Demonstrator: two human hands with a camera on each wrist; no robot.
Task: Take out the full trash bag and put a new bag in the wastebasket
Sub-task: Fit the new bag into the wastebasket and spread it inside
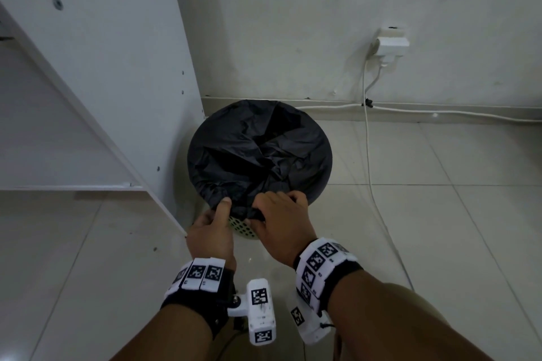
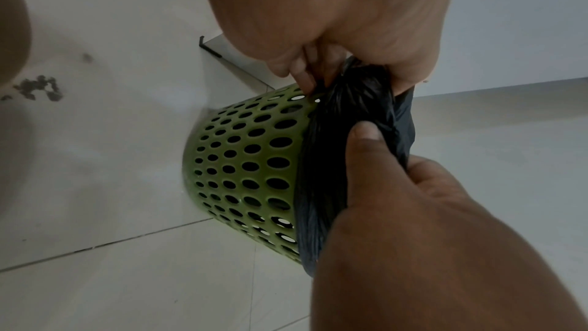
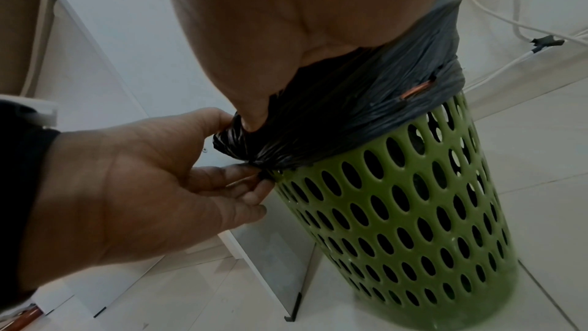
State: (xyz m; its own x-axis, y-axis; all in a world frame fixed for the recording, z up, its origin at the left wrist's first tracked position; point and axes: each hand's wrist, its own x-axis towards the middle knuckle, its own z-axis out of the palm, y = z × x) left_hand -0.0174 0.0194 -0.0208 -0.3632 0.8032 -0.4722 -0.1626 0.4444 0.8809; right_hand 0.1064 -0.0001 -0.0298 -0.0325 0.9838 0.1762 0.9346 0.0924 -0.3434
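Black straps with white coded tags wrap both wrists at the near edge of the head view. Just beyond them, the left hand (image 1: 208, 233) pinches the gathered edge of the black trash bag (image 1: 258, 149) between its thumb on top and its curled fingers beneath, at the near side of the rim. The right hand (image 1: 278, 220) is right beside it, almost touching, fingers curled round a bunched fold of the same bag edge. In the left wrist view the left thumb presses on the dark plastic while the right hand's fingers tuck in against the basket wall from above.

The bag lines the green wastebasket (image 2: 242, 160), a round plastic basket with oval holes all over its wall, and its edge is folded down over the outside of the rim. The basket stands upright on the pale tiled floor (image 1: 440, 228). Inside, the bag sags in loose crumpled folds; what it holds cannot be made out. In the right wrist view a small tear in the folded edge shows something orange-brown beneath.

Just left of the basket, and nearly against it, stands the side panel of a white cabinet (image 1: 117, 67). Behind the basket is the wall, with a white cable (image 1: 368, 138) running down from a wall socket (image 1: 391, 44) and along the floor.
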